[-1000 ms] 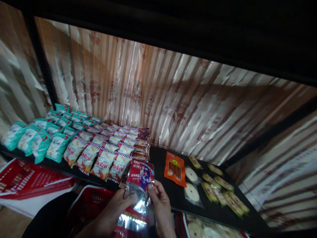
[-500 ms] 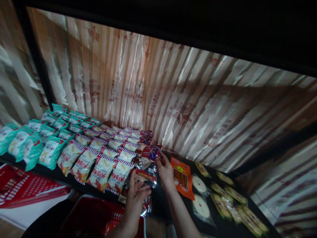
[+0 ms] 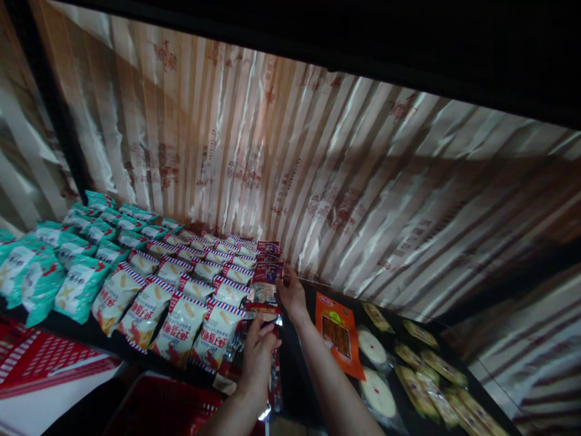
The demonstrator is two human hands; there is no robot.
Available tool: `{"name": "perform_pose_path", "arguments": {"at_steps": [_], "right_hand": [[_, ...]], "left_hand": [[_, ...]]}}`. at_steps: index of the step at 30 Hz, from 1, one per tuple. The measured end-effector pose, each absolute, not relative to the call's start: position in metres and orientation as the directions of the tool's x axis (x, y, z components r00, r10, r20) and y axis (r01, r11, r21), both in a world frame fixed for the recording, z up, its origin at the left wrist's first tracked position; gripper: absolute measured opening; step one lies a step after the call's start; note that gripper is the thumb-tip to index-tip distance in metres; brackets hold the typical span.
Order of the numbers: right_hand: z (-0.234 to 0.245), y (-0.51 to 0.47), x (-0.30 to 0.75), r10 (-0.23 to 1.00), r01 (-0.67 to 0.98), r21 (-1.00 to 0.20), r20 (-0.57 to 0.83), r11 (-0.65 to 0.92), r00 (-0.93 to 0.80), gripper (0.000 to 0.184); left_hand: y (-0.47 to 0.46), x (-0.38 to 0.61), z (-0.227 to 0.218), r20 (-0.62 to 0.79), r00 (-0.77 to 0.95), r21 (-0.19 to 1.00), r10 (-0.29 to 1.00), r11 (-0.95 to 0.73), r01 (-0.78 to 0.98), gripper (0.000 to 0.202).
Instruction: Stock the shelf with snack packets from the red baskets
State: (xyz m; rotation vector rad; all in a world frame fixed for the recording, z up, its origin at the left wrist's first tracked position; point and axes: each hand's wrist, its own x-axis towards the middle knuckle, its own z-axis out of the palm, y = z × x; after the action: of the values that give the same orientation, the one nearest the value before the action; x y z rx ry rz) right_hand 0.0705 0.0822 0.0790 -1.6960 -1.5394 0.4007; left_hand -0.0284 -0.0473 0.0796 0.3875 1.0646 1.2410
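A dark red and clear snack packet (image 3: pixel 265 284) lies in a column of like packets (image 3: pixel 267 247) on the black shelf. My right hand (image 3: pixel 293 295) is closed on its right edge, near the top. At its lower end, my left hand (image 3: pixel 258 357) has curled fingers, the thumb near the packet's bottom edge. More dark, shiny packets (image 3: pixel 275 384) show under and beside the left hand, which seems to grip them; its palm hides most of them. White snack bags (image 3: pixel 215 336) with striped tops stand just left of the column.
Teal bags (image 3: pixel 82 287) fill the shelf's left end. To the right lie an orange packet (image 3: pixel 338 334), white round packs (image 3: pixel 379 393) and several yellowish packs (image 3: pixel 415 390). Red baskets (image 3: pixel 54 357) are below the front edge. Corrugated sheeting (image 3: pixel 254 145) stands behind.
The packet has moved back and down from a raised tilt into the column of like packets. My right hand went with it, and the left hand stays by its lower end. The view shifted slightly.
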Motion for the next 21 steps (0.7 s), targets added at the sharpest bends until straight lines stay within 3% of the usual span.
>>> {"name": "perform_pose_path", "arguments": {"at_steps": [3, 8, 11, 15, 21], "right_hand": [[0.082, 0.085, 0.067, 0.956, 0.761, -0.649, 0.217, -0.010, 0.198, 0.040], [0.080, 0.083, 0.061, 0.953, 0.847, -0.531, 0.241, -0.030, 0.184, 0.032], [0.080, 0.080, 0.056, 0.926, 0.920, -0.392, 0.340, -0.017, 0.162, 0.032], [0.085, 0.077, 0.046, 0.873, 0.971, -0.203, 0.488, 0.131, -0.016, 0.030], [0.093, 0.083, 0.032, 0.939, 0.957, -0.150, 0.282, 0.247, -0.198, 0.025]], "left_hand": [[-0.042, -0.028, 0.079, -0.427, -0.055, 0.750, 0.903, 0.320, -0.579, 0.055], [-0.032, -0.025, 0.073, -0.479, -0.048, 0.712, 0.877, 0.356, -0.606, 0.057], [-0.025, -0.022, 0.064, -0.452, -0.074, 0.718, 0.889, 0.313, -0.622, 0.054], [-0.021, -0.023, 0.058, -0.423, -0.111, 0.728, 0.899, 0.265, -0.632, 0.047], [-0.022, -0.030, 0.069, -0.414, -0.098, 0.736, 0.905, 0.269, -0.621, 0.034]]}}
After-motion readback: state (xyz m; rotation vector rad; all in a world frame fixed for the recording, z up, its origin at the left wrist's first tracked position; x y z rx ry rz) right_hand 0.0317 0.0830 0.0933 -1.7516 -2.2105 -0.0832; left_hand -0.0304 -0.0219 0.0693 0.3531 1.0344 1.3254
